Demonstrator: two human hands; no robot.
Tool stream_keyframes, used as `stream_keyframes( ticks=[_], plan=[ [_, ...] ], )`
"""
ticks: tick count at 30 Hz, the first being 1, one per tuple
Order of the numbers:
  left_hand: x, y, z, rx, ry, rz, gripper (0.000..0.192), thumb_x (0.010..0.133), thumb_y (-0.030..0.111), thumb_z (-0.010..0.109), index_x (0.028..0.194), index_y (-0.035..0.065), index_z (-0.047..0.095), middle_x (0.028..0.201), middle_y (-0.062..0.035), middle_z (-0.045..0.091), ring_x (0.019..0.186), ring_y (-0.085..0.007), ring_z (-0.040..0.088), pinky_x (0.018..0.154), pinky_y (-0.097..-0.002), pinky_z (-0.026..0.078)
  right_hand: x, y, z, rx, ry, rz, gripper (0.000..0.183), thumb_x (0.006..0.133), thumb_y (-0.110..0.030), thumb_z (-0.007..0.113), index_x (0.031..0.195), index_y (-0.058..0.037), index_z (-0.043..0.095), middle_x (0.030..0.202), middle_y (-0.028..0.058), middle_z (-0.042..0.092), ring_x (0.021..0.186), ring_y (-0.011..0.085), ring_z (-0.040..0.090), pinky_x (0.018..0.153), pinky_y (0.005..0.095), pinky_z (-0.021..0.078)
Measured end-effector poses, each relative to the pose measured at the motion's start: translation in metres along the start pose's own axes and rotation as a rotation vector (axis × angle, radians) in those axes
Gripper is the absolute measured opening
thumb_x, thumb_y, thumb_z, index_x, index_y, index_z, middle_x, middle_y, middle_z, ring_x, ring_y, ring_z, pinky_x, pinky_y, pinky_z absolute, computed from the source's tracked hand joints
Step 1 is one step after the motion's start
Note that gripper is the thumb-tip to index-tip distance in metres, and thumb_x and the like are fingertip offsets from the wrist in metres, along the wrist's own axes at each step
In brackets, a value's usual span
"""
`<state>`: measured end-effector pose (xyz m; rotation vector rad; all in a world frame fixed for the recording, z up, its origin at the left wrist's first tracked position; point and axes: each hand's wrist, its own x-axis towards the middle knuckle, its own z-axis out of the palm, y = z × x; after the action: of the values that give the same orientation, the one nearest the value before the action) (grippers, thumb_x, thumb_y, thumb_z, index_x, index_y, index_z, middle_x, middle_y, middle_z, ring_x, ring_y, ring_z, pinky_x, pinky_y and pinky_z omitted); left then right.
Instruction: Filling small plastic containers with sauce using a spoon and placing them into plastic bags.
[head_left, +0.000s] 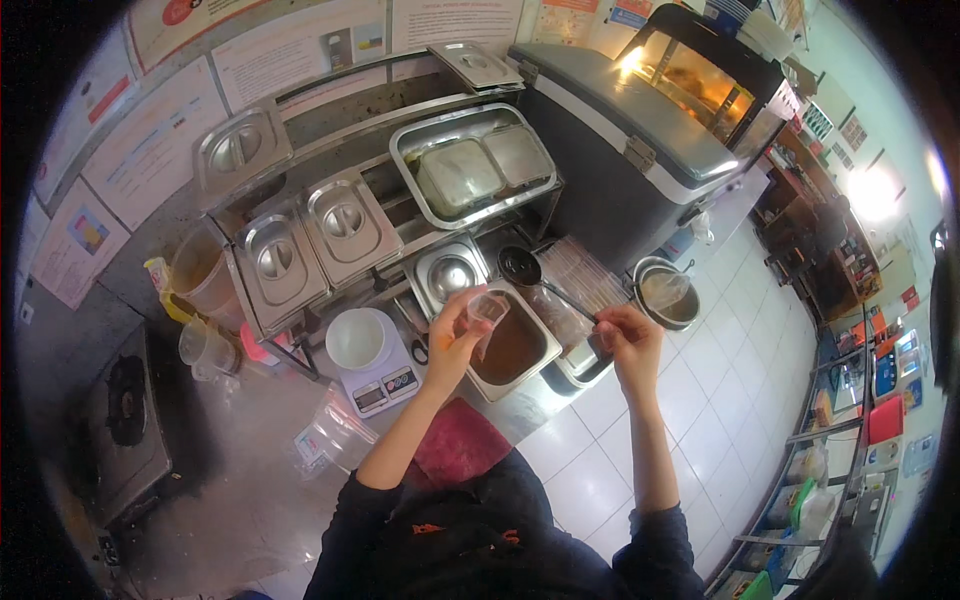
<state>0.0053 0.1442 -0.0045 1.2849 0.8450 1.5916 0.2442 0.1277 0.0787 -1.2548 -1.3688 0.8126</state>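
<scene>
My left hand (456, 330) holds a small clear plastic cup (489, 309) above a steel pan of brown sauce (513, 346). In my right hand (628, 343) is the thin handle of a black ladle (519, 265). The ladle's bowl hangs past the far edge of the sauce pan, tilted so its dark inside faces me. Whether the bowl holds any sauce is too dark to tell. Just behind the cup sits a steel pan lid (447, 274). Left of my forearm stands a white kitchen scale (384, 391) with a white bowl (358, 339) on it.
Lidded steel pans (343, 222) and a large open steel pan (472, 166) fill the rack ahead. A grey chest cooler (600, 165) stands back right. Plastic bags (336, 429) and a red cloth (459, 442) lie near me. Left is a stove (135, 420).
</scene>
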Motion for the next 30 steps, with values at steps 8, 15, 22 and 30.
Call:
stream_keyframes(
  ticks=[8, 15, 22, 30],
  plan=[
    [-0.016, -0.003, -0.019, -0.010, 0.064, -0.170, 0.048, 0.072, 0.020, 0.076, 0.114, 0.0062, 0.059, 0.104, -0.0036, 0.061, 0.088, -0.0084, 0.054, 0.071, -0.0209, 0.039, -0.021, 0.073, 0.025, -0.993, -0.085, -0.153, 0.023, 0.067, 0.001, 0.062, 0.088, -0.0042, 0.067, 0.089, 0.0143, 0.066, 0.087, 0.0294, 0.062, 0.074, 0.0385, 0.0481],
    [-0.022, 0.021, 0.012, 0.233, 0.000, -0.024, 0.056, 0.064, 0.012, 0.079, 0.115, 0.0042, 0.058, 0.096, -0.0013, 0.060, 0.085, -0.0095, 0.051, 0.072, -0.0216, 0.039, -0.052, 0.016, 0.087, -0.298, -0.068, -0.351, 0.026, 0.072, -0.009, 0.070, 0.096, -0.0012, 0.064, 0.078, 0.0107, 0.066, 0.083, 0.0243, 0.064, 0.075, 0.0337, 0.0476],
    [-0.025, 0.025, 0.008, -0.151, 0.031, -0.296, 0.023, 0.076, -0.003, 0.066, 0.098, 0.0004, 0.066, 0.091, -0.0047, 0.065, 0.081, -0.0105, 0.059, 0.070, -0.0206, 0.044, -0.061, 0.034, 0.081, 0.093, -0.161, -0.035, 0.029, 0.078, -0.007, 0.065, 0.104, 0.0028, 0.062, 0.089, 0.0122, 0.067, 0.078, 0.0148, 0.063, 0.075, 0.0280, 0.0490],
    [-0.034, 0.041, 0.015, 0.242, -0.027, 0.006, 0.005, 0.074, -0.005, 0.065, 0.078, -0.0024, 0.067, 0.074, -0.0074, 0.064, 0.065, -0.0110, 0.061, 0.058, -0.0222, 0.048, -0.074, 0.016, 0.086, -0.076, -0.129, -0.094, 0.019, 0.076, -0.008, 0.066, 0.093, 0.0017, 0.066, 0.078, 0.0114, 0.068, 0.070, 0.0160, 0.066, 0.066, 0.0271, 0.0505]
  ],
)
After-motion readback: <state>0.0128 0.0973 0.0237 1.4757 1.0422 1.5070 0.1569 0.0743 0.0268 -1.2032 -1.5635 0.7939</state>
